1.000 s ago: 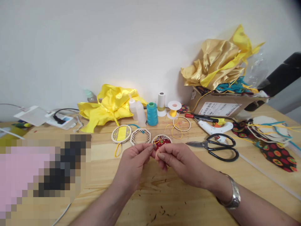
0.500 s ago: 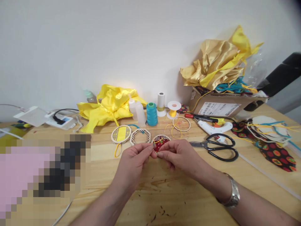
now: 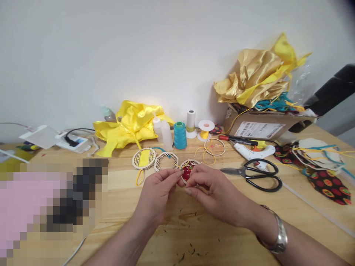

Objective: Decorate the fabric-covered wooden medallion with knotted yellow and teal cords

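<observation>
My left hand (image 3: 159,188) is closed, thumb and forefinger pinching the left edge of a round red ornament (image 3: 188,173) with a pale fretwork rim. A small teal bit shows at those fingertips. My right hand (image 3: 212,188) is also closed, its thumb and fingertips brought together over the ornament's right side. What lies between them is too small to make out, and the hand hides part of the ornament. To the left are an octagonal fretwork frame (image 3: 166,162) and a round yellow ornament (image 3: 144,159) with a yellow loop.
Black-handled scissors (image 3: 263,183) and a white glue gun (image 3: 251,152) are at the right. Behind stand a teal thread cone (image 3: 180,136), a yellow thread spool (image 3: 205,129) and squeeze bottles (image 3: 166,136). Yellow satin (image 3: 130,125) is heaped by the wall; a cardboard box (image 3: 257,123) holds fabrics.
My right hand has shifted slightly right and lifted its fingers, uncovering more of the red ornament. The left hand stays nearly where it was. The view has moved a little.
</observation>
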Demonstrator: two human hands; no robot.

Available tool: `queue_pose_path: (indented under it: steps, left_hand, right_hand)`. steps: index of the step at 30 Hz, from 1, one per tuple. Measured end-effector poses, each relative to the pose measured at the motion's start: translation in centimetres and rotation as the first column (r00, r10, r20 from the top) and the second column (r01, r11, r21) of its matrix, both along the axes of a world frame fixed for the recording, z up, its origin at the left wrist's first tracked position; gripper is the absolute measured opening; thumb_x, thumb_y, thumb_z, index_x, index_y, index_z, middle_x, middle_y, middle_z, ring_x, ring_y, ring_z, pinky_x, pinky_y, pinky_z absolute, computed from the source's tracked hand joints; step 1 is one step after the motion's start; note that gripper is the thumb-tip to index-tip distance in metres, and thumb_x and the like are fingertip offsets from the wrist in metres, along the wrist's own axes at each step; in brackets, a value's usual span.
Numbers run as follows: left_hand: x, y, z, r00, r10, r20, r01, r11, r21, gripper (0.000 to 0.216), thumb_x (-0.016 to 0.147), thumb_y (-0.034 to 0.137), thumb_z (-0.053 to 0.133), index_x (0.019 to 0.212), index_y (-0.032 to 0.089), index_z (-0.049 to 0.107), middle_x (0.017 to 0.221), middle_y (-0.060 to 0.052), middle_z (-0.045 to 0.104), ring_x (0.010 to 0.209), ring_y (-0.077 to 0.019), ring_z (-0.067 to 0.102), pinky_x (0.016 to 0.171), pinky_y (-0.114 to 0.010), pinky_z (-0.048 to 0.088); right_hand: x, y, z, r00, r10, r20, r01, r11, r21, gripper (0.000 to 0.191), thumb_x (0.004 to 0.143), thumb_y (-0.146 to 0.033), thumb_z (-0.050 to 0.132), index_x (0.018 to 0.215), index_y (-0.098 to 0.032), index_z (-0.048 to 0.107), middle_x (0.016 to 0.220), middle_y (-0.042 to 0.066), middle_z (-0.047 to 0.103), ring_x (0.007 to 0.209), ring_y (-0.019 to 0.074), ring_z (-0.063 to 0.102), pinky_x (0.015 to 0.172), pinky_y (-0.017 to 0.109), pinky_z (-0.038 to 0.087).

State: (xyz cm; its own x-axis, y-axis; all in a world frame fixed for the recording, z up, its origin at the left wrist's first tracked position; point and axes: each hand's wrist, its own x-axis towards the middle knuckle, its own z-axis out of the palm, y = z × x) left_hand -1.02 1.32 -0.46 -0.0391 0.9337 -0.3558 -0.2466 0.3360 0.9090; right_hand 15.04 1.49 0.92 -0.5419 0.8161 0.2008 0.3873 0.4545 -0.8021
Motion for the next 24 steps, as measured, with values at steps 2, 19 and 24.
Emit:
queue_pose_path:
  steps: [2,19,24]
  left_hand:
    - [-0.11,-0.03,-0.07,0.999,-0.009,0.033,0.009,1.0,-0.026,0.011,0.066,0.024,0.071,0.065,0.014,0.068,0.051,0.002,0.06,0.051,-0.007,0.05,0.05,-0.017,0.035]
    - [0.45,-0.73,0.17,0.997,-0.011,0.08,0.019,0.995,-0.096,0.011,0.06,0.023,0.074,0.063,0.014,0.068,0.055,0.0,0.065,0.05,-0.0089,0.054,0.049,-0.019,0.039]
    - [0.68,-0.84,-0.07,0.998,0.004,0.056,0.0,0.997,-0.082,0.014,0.058,0.025,0.076,0.063,0.014,0.068,0.055,-0.001,0.065,0.05,-0.0103,0.055,0.049,-0.02,0.04]
  right_hand:
    - [0.05,-0.22,0.53,0.996,0.049,-0.077,-0.044,0.997,0.064,0.011,0.082,-0.01,0.053,0.078,-0.017,0.06,0.095,0.004,0.056,0.09,0.0128,0.053,0.081,0.026,0.044]
    - [-0.57,-0.44,-0.1,0.966,0.134,-0.223,-0.166,0.977,-0.132,0.012,0.083,-0.011,0.052,0.072,-0.015,0.053,0.067,-0.004,0.05,0.064,0.0069,0.045,0.059,0.018,0.036]
    - [-0.74,-0.58,-0.01,0.984,0.141,-0.108,-0.146,0.988,-0.045,0.014,0.079,-0.005,0.051,0.07,-0.016,0.051,0.066,-0.005,0.051,0.062,0.0067,0.045,0.058,0.018,0.036]
